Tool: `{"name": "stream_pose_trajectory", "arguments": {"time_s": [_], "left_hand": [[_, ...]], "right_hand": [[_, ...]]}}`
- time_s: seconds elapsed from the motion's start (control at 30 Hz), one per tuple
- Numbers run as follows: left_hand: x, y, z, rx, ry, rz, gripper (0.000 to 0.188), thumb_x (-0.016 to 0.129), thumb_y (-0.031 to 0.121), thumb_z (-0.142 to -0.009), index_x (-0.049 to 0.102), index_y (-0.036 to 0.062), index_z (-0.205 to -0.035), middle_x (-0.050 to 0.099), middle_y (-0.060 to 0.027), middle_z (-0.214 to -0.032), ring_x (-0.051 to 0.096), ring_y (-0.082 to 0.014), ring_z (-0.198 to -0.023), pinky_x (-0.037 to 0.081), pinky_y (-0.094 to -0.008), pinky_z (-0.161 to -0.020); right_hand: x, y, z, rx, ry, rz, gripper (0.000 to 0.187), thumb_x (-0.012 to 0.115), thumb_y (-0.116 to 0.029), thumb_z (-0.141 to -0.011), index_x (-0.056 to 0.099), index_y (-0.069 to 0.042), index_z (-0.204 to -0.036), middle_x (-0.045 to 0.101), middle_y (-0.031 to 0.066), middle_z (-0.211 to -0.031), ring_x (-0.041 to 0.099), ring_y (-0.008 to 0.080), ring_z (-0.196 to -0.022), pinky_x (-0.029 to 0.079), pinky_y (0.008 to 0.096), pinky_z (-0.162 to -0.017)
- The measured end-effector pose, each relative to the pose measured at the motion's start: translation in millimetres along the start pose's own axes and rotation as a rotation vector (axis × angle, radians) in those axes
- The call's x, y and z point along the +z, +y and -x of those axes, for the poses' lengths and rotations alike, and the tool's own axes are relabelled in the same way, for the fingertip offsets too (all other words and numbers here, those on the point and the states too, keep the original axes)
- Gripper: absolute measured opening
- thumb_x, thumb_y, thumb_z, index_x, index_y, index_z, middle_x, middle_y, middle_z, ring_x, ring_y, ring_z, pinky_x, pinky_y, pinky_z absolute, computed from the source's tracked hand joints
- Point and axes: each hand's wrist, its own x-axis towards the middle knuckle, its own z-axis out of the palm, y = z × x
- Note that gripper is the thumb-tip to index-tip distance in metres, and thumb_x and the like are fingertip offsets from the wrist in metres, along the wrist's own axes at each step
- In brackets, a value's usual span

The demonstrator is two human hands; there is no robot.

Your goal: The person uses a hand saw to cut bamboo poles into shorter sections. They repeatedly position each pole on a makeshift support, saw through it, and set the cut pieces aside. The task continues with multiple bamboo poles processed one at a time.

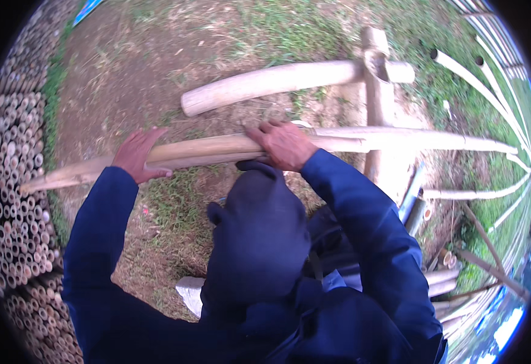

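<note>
A long pale bamboo pole (429, 138) stretches across in front of me, its right part resting over a thick upright-lying log. Along its left part a yellowish split length (211, 147) lies against it, and the two run together toward a narrow left end. My left hand (137, 156) straddles the bamboo, thumb on the near side and fingers straight on the far side. My right hand (285, 144) is bent over the bamboo near the middle, fingers closed on its upper side; its thumb is hidden. Both forearms are in dark blue sleeves.
A thick round pole (271, 84) meets the notched crosspiece (378, 100) beyond my hands. Stacked bamboo (13, 182) shows its cut ends at the left. More poles (478, 79) lie on grass at the right. A dark blue cloth-covered shape (259, 230) fills the lower middle.
</note>
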Motion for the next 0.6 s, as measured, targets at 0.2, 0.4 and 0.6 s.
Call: {"name": "stream_pose_trajectory", "arguments": {"time_s": [0.2,0.4,0.6], "left_hand": [[22.8,23.8,-20.0,-0.031,0.015,0.136,0.066,0.074,0.059,-0.086,0.062,0.0126,-0.132,0.072,-0.0172,-0.117,0.069,-0.0376,-0.109,0.052,-0.0485,-0.095],[13.2,31.6,-27.4,-0.059,0.082,0.018,0.059,0.072,0.056,-0.09,0.066,0.0093,-0.126,0.073,-0.0199,-0.114,0.07,-0.0422,-0.103,0.054,-0.0502,-0.09],[30.5,1.2,-18.0,-0.07,0.185,0.087,0.053,0.075,0.045,-0.091,0.066,0.0054,-0.125,0.072,-0.0247,-0.108,0.07,-0.0431,-0.101,0.053,-0.049,-0.088]], "right_hand": [[7.0,-2.7,-5.4,-0.008,-0.014,0.027,0.057,0.08,-0.039,-0.086,0.06,-0.008,-0.129,0.07,0.0175,-0.113,0.069,0.0342,-0.11,0.057,0.0459,-0.086],[-15.3,13.6,71.0,0.154,0.296,0.025,0.101,0.079,-0.052,-0.085,0.026,-0.021,-0.165,0.056,0.0185,-0.147,0.056,0.0353,-0.135,0.032,0.0551,-0.122],[-13.1,88.9,316.3,0.873,0.961,-0.076,0.055,0.079,-0.019,-0.09,0.06,-0.01,-0.141,0.075,0.0118,-0.103,0.073,0.0285,-0.096,0.056,0.0428,-0.088]]}}
